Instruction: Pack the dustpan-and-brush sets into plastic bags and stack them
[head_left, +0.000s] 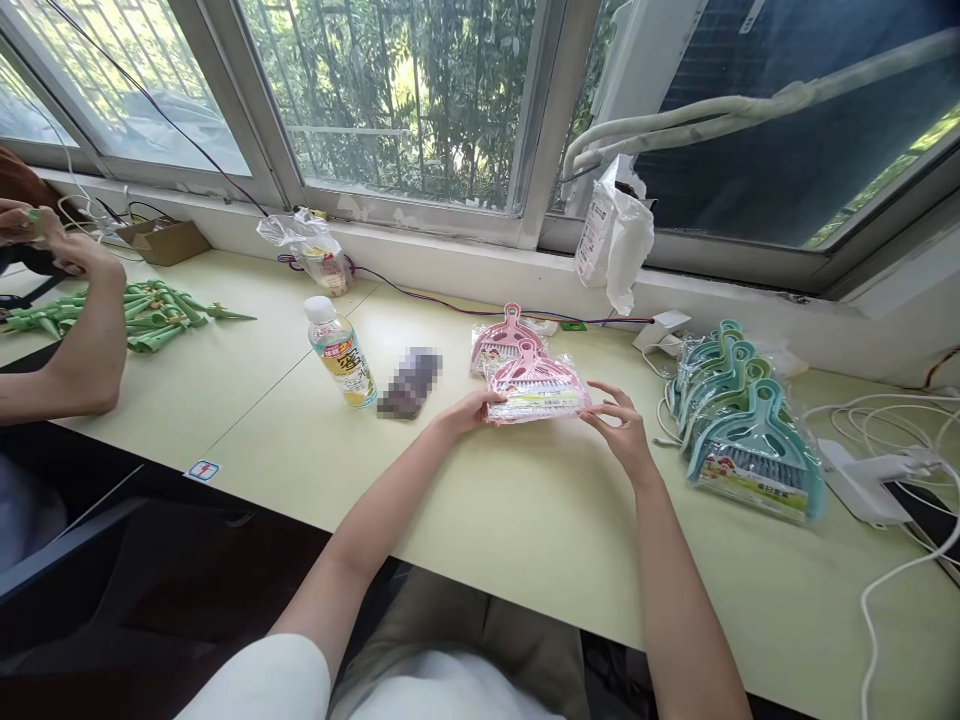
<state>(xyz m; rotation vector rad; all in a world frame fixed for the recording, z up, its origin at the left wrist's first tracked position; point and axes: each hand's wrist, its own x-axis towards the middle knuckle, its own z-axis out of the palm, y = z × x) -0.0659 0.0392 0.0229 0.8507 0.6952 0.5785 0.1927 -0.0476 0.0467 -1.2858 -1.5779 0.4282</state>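
A pink dustpan and brush set (538,385) in clear wrap is between my hands, low over the table. My left hand (476,408) pinches its left end, thumb on top. At its right end, my right hand (621,430) holds the corner between thumb and fingertips, with some fingers lifted apart. Just behind it, a second wrapped pink dustpan set (510,332) lies on the table, partly covered by the front one. Off to the right, several wrapped green and blue dustpan sets (754,455) lean in an overlapping row.
A drink bottle (341,355) and a blurred phone (410,383) are left of my hands. White cables (885,430) and an adapter lie far right. Another person's arm (82,330) is at the far left beside a pile of green pieces (161,312). Windows line the back.
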